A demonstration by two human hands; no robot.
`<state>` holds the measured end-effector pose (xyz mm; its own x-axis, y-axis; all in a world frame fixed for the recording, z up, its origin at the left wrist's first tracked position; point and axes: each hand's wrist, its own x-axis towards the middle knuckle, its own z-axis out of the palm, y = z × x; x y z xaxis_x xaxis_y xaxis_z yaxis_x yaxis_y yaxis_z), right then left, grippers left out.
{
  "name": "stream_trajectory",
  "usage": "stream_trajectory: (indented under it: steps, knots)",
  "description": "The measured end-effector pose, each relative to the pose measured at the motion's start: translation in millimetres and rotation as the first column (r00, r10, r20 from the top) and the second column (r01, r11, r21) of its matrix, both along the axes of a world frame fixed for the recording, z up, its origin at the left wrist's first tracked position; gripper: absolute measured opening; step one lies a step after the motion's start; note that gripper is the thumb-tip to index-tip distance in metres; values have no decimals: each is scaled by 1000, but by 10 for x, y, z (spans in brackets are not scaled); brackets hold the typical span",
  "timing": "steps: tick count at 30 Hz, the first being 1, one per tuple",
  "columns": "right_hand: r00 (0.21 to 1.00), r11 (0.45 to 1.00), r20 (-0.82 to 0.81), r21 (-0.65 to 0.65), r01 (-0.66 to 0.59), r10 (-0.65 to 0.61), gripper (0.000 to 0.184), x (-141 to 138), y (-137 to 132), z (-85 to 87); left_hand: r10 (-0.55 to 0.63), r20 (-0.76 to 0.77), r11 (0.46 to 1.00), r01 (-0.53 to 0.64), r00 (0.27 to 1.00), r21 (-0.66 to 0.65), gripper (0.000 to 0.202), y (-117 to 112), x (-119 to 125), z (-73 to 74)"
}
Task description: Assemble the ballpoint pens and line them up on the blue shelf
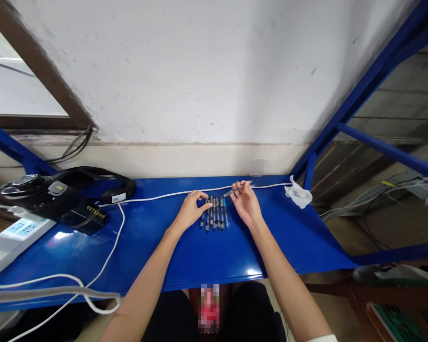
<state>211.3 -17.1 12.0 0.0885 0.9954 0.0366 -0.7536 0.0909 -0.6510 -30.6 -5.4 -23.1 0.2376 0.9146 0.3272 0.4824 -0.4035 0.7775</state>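
Several pens with clear wrapping at their lower ends lie side by side in a row on the blue table [214, 259]. Most are dark, while the blue pen [225, 213] lies at the right end. My left hand [191, 209] reaches in from the left, thumb and forefinger apart, their tips touching the upper part of the row's left side. In my right hand [247, 202], closed fingers hold a dark pen [232, 192] slantwise above the table, its thin tip pointing up and right. The pen's middle is partly hidden by the fingers.
A white cable [167, 194] runs along the table behind the pens. Crumpled white tissue [298, 194] lies at right. On the left are a black device [57, 194], a black headband-like item [119, 187] and a white power strip [21, 232]. Blue frame posts flank the table.
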Motion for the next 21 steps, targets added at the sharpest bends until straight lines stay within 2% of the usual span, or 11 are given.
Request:
stream_trajectory:
  steps: [3, 6, 8, 12, 16, 21]
  knots:
    - [969, 997, -233, 8, -81, 81, 26, 37, -32, 30, 4, -56, 1000, -4, 998, 9, 12, 0, -6, -2]
    - [930, 996, -359, -13, -87, 76, 46, 92, -56, 29, 26, -88, 999, -23, 996, 36, 9, 6, -15, 10]
    - [925, 997, -380, -54, -48, 24, 51, 137, -66, 13, 43, -88, 998, -39, 995, 49, 11, 9, -22, 25]
    - [921, 991, -386, -134, 5, -57, 48, 200, -76, -17, 92, -123, 994, -85, 988, 64, 17, 2, -38, 62]
    - [928, 991, -363, -124, 40, -83, 46, 210, -81, -26, 143, -195, 989, -130, 970, 75, 22, -21, -56, 87]
    - [943, 994, -324, -106, 40, -72, 47, 212, -89, -29, 133, -262, 991, -126, 956, 44, 27, -38, -59, 90]
